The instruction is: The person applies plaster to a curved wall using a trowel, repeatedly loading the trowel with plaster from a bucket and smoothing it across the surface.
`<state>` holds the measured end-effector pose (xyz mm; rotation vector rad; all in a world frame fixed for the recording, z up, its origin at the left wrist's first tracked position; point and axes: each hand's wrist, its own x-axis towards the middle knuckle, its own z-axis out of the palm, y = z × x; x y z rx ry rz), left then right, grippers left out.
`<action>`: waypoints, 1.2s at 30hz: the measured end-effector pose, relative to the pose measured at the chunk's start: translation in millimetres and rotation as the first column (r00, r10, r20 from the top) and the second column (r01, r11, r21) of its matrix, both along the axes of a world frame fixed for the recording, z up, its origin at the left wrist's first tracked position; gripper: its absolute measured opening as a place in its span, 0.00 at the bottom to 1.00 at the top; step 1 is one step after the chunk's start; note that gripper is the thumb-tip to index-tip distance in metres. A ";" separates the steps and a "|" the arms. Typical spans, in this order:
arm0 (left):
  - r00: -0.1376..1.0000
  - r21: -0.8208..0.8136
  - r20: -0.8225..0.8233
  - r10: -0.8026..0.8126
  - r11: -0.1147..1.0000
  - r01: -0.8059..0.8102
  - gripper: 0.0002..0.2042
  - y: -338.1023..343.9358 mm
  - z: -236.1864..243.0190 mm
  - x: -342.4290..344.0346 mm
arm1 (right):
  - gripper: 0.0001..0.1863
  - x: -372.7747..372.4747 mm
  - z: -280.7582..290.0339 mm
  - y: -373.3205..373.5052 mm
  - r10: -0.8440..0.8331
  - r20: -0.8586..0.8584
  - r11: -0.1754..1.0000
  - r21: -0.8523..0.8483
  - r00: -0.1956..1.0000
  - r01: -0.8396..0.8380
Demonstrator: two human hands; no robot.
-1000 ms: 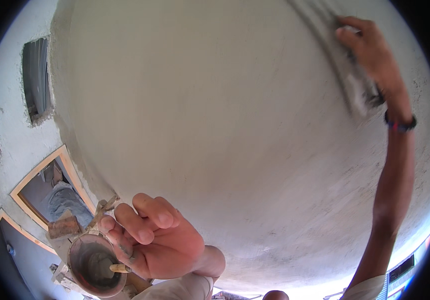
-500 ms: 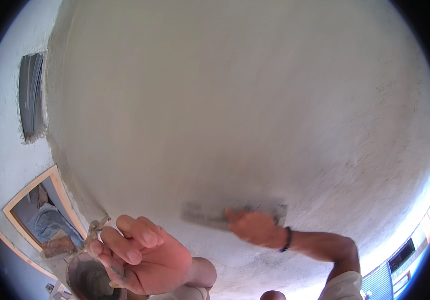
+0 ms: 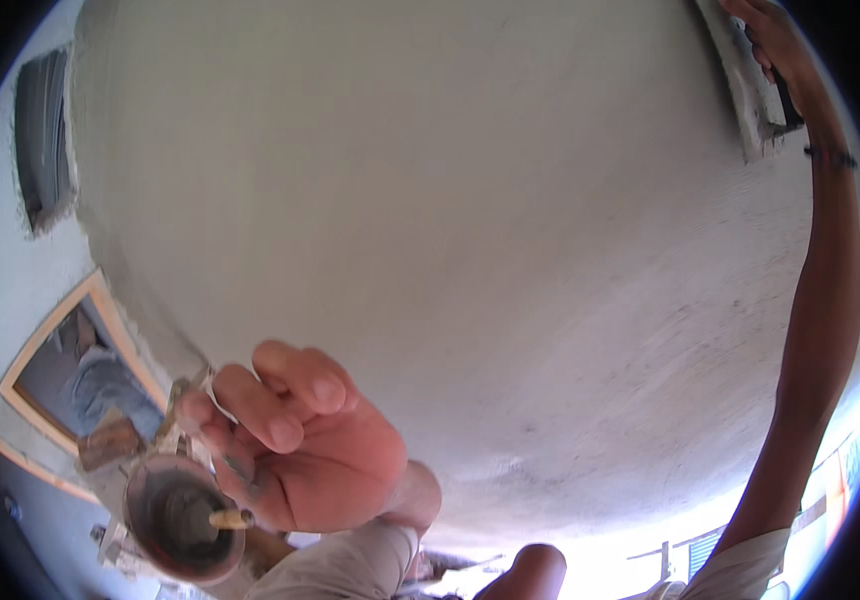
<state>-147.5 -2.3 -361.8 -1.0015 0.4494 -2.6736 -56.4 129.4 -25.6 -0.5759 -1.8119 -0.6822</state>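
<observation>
My right hand is up at the top right, gripping a long flat plastering trowel against the grey plastered wall. My left hand is raised at the lower middle, palm toward me, fingers loosely curled and apart with nothing visible in them. Just left of it, partly behind it, sits a round bowl with grey material inside and a short pale wooden handle.
Along the left are rough-edged wall openings, a wood-framed opening with grey-blue material behind it, and another framed opening lower down. A brick-like block lies above the bowl. Bright open surroundings show along the lower right.
My right hand swept the trowel down to the lower middle, then back up to the upper right, slightly higher than at first. My left hand dipped slightly and rose again.
</observation>
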 end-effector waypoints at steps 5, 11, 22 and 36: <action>0.998 -0.041 0.026 -0.058 0.997 0.060 0.11 -5.1 -12.5 -0.1 | 0.21 -17.1 -180.9 52.7 -0.084 0.593 0.972 0.225 0.801 -0.064; 0.998 -0.055 0.040 0.042 0.998 -0.040 0.07 -44.3 -9.6 -4.2 | 0.27 -5.7 -449.2 48.0 0.115 0.925 0.993 -0.117 0.362 -0.015; 0.977 -0.040 0.059 0.207 0.978 -0.205 0.05 -64.9 -4.7 17.5 | 0.12 126.5 -652.7 79.9 0.360 0.873 0.911 -0.405 0.329 0.075; 0.952 -0.042 0.268 0.145 0.989 -0.139 0.07 10.8 11.5 26.9 | 0.22 221.8 -30.8 109.3 0.176 -0.346 0.950 -0.186 0.922 -0.251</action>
